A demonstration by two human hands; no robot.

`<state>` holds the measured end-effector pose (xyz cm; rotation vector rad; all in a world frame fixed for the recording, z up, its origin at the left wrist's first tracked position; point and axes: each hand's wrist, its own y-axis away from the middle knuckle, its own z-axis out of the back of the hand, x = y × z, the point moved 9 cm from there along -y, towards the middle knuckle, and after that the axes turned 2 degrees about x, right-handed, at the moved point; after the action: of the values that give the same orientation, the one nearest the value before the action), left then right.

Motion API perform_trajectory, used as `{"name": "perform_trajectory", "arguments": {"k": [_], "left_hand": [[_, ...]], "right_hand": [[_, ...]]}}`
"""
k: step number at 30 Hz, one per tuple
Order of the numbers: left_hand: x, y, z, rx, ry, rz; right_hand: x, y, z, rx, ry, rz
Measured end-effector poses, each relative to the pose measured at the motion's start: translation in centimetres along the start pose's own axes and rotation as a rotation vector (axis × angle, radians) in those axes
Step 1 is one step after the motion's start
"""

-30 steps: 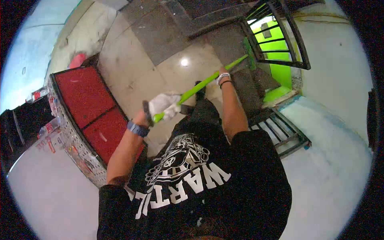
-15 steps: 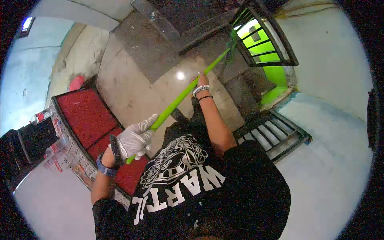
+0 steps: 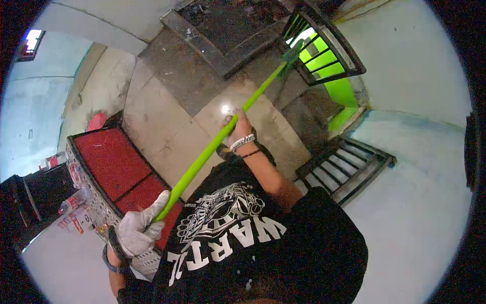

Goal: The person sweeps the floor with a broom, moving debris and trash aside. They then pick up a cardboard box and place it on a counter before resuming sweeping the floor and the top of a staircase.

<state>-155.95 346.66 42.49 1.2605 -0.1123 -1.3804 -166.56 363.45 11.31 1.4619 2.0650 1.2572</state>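
Observation:
A long-handled broom with a bright green pole point(image 3: 202, 158) runs diagonally from lower left to upper right. Its dark green head point(image 3: 291, 57), blurred and bristly, is up against or just in front of the barred window frame. In a white glove, my left hand point(image 3: 139, 229) is closed around the lower end of the pole. Farther up, my bare right hand point(image 3: 238, 125), with a beaded bracelet at the wrist, also grips the pole.
A red-topped bench point(image 3: 109, 157) stands to the left, with plastic bottles point(image 3: 73, 201) beside it. The barred window frame point(image 3: 329, 48) juts from the right wall, above a dark slatted rack point(image 3: 349, 164). A raised ledge point(image 3: 223, 63) crosses the tiled floor at the far side.
Both hands have moved down and to the left with the pole. The broom head has come slightly left and stays by the window bars.

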Motion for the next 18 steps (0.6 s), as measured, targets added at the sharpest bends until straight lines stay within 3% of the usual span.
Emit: {"name": "perform_trajectory", "arguments": {"k": [3,5,7,8,11,14,15,16,17,18], "left_hand": [[1.1,0.6,-0.5,0.06,0.104,0.156],[-0.1,-0.8,-1.0,0.08,0.15,0.234],[-1.8,-6.0,-2.0,0.008,-0.003,-0.049],[-1.8,-9.6,-2.6,0.011,0.01,-0.101],[-3.9,-18.6,-4.6,0.253,0.54,0.029],[-5.4,-14.8,-4.5,0.325,0.696,0.025],[-4.4,-13.3,-5.0,0.313,0.929,0.023],[-4.3,-11.2,-4.4,0.306,0.779,0.082],[-4.4,-9.4,-4.6,0.288,0.937,0.112],[-3.3,-8.0,-4.5,0.262,0.836,0.162]], "right_hand": [[2.3,2.3,-2.2,0.052,0.051,0.112],[4.1,-1.4,-1.4,0.033,0.079,0.181],[7.9,-7.8,0.4,0.086,0.188,0.265],[9.0,-12.4,2.2,0.079,0.125,0.195],[11.3,-18.7,5.8,-0.08,0.047,0.078],[7.3,-18.4,6.3,-0.091,0.31,0.05],[4.8,-17.4,7.4,-0.107,0.401,0.028],[2.8,-16.6,8.7,-0.126,0.486,0.009],[0.7,-17.4,9.6,-0.116,0.258,-0.046],[-1.3,-18.5,9.1,-0.09,0.038,-0.104]]}}
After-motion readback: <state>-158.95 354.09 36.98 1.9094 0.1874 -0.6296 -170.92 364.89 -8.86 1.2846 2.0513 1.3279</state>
